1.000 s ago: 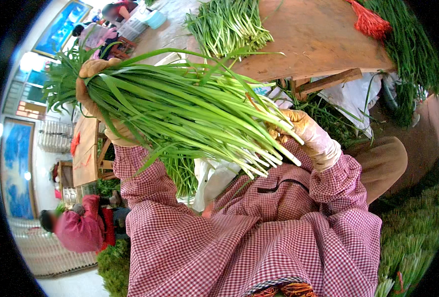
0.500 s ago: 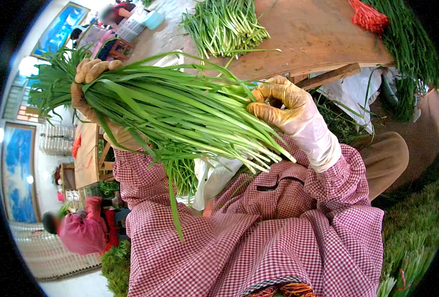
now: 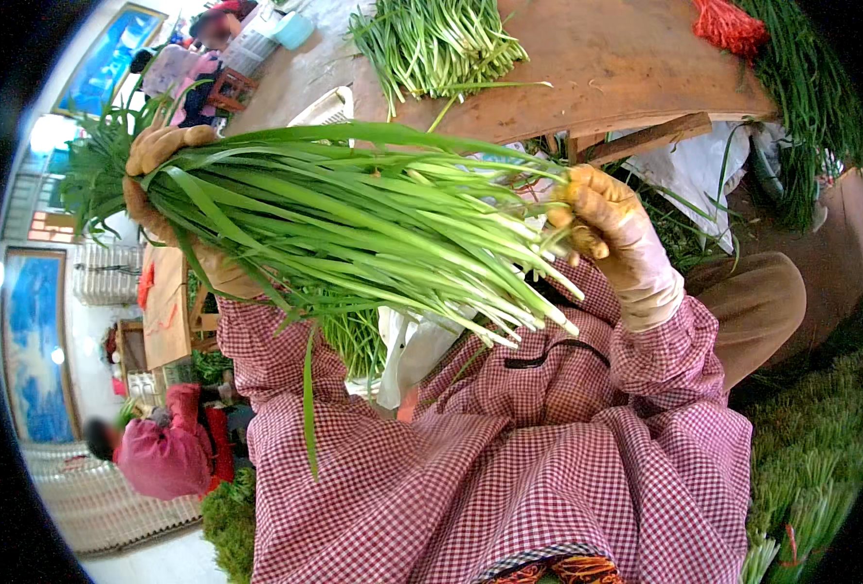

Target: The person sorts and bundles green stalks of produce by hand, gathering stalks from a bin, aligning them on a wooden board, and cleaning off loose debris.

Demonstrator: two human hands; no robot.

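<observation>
A large bunch of green garlic chives point(image 3: 383, 219) stretches across in front of me, pale stalk ends to the right and leaf tips to the left. My left hand point(image 3: 164, 175), in a soiled glove, is wrapped round the leafy part. My right hand point(image 3: 611, 219), in a pale glove stained yellow-brown at the fingers, is closed at the pale ends. A thin stalk or two at the bunch's upper edge runs into its fingertips, slightly blurred. One long leaf point(image 3: 310, 404) dangles over my checked sleeve.
Ahead, a wooden table point(image 3: 607, 68) carries a pile of chives point(image 3: 441, 49) and red ties point(image 3: 730, 31). More greens point(image 3: 811, 88) hang at its right end. Bundled greens point(image 3: 821, 457) cover the lower right. Co-workers sit at far left, one in a pink top point(image 3: 164, 448). A white bag point(image 3: 417, 355) lies near my lap.
My right hand has moved right and slightly down, away from the stalks, its fingers now closed together. The bunch and my left hand have shifted slightly left and down.
</observation>
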